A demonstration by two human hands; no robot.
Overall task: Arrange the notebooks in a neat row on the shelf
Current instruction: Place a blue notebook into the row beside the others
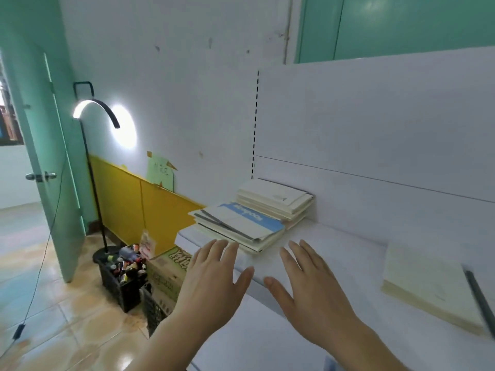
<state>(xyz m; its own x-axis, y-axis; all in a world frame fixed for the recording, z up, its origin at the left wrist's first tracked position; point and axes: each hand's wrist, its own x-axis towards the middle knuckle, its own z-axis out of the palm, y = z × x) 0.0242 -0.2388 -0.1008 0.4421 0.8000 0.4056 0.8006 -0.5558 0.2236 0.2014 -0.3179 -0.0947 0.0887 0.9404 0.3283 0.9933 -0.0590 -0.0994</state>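
my left hand (214,274) and right hand (308,285) hover over the white shelf (334,253), fingers straight and spread, holding nothing. at 12 o'clock from them a loose stack of notebooks (251,215) lies flat against the back panel. one cream notebook (428,285) lies alone at 3 o'clock.

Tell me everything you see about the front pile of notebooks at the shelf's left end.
The front pile lies flat near the white shelf's left front corner, several thin paper notebooks loosely fanned, edges uneven. The top one has a white cover with a blue band. Its back touches a taller cream stack by the rear panel. Neither hand touches it; the left hand hovers just in front.
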